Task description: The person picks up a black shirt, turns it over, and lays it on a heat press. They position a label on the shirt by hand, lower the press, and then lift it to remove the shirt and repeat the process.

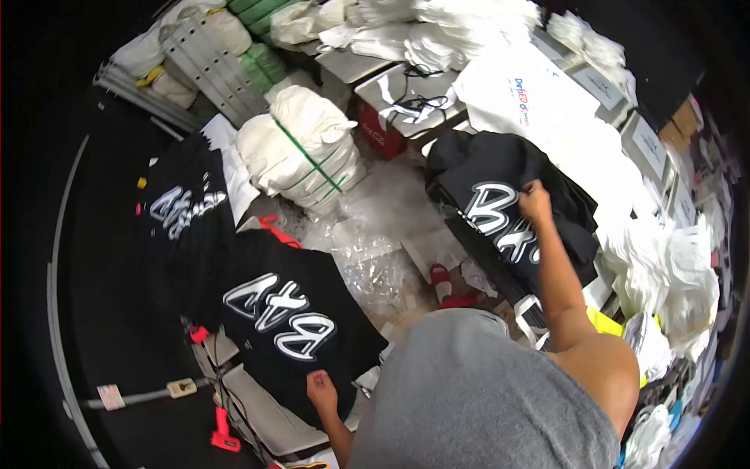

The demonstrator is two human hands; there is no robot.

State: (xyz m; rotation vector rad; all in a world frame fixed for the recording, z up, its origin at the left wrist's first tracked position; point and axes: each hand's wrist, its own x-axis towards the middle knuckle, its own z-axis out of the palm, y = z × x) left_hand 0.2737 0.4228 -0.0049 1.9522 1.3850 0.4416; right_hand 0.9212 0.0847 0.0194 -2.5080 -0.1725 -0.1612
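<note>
My right hand [535,201] reaches out to a bunched black garment [488,168] with white "B" lettering, its fingers curled against the cloth beside the print. The garment lies over a dark flat platform on the right. On the left, a black shirt [269,262] with outlined white lettering is spread flat over a light board. My left hand [321,388] is low over that shirt, below the lettering, with its fingers curled together; what they hold, if anything, is hidden. Another printed black shirt [183,180] lies further left.
A white bundle tied with green strap [301,152] stands ahead, near clear plastic wrap [375,266] on the floor. A red heat-gun-like tool [224,434] is at lower left. White cloth piles [656,266] line the right; a metal ladder [211,66] leans at the back left.
</note>
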